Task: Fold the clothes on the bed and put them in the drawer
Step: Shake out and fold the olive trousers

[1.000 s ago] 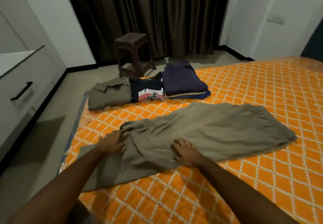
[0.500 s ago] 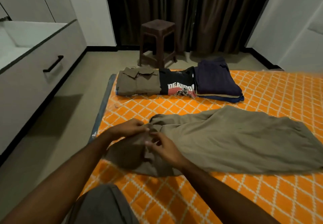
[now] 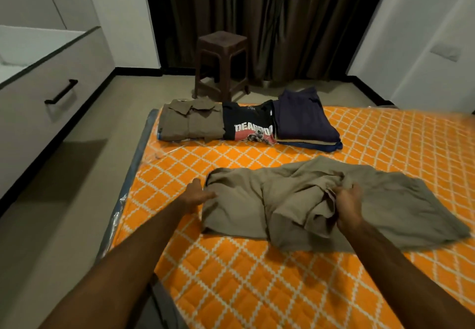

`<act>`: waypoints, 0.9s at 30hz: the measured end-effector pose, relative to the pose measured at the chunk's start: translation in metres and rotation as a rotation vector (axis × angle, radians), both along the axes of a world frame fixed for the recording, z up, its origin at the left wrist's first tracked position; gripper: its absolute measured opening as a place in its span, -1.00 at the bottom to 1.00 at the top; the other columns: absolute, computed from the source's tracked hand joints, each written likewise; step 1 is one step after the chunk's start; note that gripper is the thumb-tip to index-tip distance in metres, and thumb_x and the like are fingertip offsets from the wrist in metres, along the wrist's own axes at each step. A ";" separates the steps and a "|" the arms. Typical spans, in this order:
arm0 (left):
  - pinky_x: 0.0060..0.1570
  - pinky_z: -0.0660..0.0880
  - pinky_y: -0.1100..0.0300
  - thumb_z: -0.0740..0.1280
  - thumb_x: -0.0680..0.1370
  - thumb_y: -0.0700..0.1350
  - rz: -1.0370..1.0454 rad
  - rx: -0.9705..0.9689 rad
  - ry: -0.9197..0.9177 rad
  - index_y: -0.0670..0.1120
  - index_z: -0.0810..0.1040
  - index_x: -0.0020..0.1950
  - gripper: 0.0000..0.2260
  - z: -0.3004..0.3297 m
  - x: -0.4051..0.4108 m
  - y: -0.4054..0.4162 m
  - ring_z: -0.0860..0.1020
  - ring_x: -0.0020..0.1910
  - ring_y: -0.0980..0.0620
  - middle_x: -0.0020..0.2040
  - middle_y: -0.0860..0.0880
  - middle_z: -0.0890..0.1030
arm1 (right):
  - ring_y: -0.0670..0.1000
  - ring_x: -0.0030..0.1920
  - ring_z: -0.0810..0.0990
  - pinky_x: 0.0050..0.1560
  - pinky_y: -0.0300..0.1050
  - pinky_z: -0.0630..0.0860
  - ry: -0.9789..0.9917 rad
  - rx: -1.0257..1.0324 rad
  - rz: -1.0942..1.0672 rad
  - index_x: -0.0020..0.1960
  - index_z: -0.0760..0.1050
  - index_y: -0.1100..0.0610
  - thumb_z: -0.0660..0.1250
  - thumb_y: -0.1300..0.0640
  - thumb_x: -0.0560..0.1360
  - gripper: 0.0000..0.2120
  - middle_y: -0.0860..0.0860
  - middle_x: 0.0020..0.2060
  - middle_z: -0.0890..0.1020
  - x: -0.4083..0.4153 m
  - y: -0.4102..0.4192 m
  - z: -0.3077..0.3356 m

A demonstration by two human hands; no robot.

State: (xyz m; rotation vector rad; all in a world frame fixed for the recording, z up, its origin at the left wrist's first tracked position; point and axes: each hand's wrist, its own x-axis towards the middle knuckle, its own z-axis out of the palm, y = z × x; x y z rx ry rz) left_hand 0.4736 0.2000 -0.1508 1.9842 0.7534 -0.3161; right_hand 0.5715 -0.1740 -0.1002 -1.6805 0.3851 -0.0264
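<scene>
Khaki trousers point(image 3: 295, 208) lie crumpled on the orange patterned bed point(image 3: 257, 277), with their left end doubled over toward the middle. My left hand point(image 3: 199, 195) presses flat against the folded left edge, fingers together. My right hand point(image 3: 348, 205) grips a bunched fold near the garment's middle. At the far edge of the bed sit three folded piles: a brown shirt point(image 3: 191, 120), a black printed T-shirt point(image 3: 248, 125) and a stack topped by a navy garment point(image 3: 305, 120). An open white drawer point(image 3: 46, 82) with a black handle stands out at the left.
A dark brown plastic stool point(image 3: 222, 64) stands on the floor beyond the bed, before dark curtains point(image 3: 257, 15). Bare grey floor point(image 3: 77, 200) runs between the drawer unit and the bed's left edge. White walls close off the right side.
The trousers' left end has been folded over to the right. My right hand moved right with the bunched cloth, while my left hand slid to the new folded edge.
</scene>
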 end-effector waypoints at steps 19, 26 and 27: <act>-0.47 0.56 0.03 0.26 0.67 -0.04 -0.287 0.166 -0.435 -0.23 0.57 -0.02 -0.74 0.104 0.032 -0.046 0.63 -0.27 -0.14 -0.21 -0.15 0.59 | 0.11 0.17 0.53 0.05 0.03 0.50 -0.079 -0.824 0.813 0.28 0.49 0.10 0.20 -0.63 0.18 -0.02 0.06 0.16 0.53 -0.083 0.172 -0.014; -0.21 0.59 0.04 0.29 0.62 -0.25 -0.236 -0.368 -0.384 -0.18 0.58 0.21 -0.82 0.097 0.023 -0.054 0.66 -0.02 -0.14 0.09 -0.23 0.64 | 0.13 -0.01 0.70 0.02 0.10 0.64 -0.043 -0.155 0.668 0.02 0.64 0.18 0.32 0.21 0.41 -0.79 0.11 -0.07 0.73 -0.058 0.123 0.001; -0.20 0.54 0.07 0.31 0.60 -0.27 -0.225 -0.268 -0.369 -0.13 0.58 0.19 -0.81 0.085 0.024 -0.055 0.62 0.01 -0.10 0.14 -0.20 0.62 | 0.13 0.01 0.70 0.03 0.04 0.65 0.024 -0.004 0.647 0.05 0.64 0.21 0.33 0.30 0.46 -0.79 0.15 -0.04 0.73 -0.052 0.103 0.008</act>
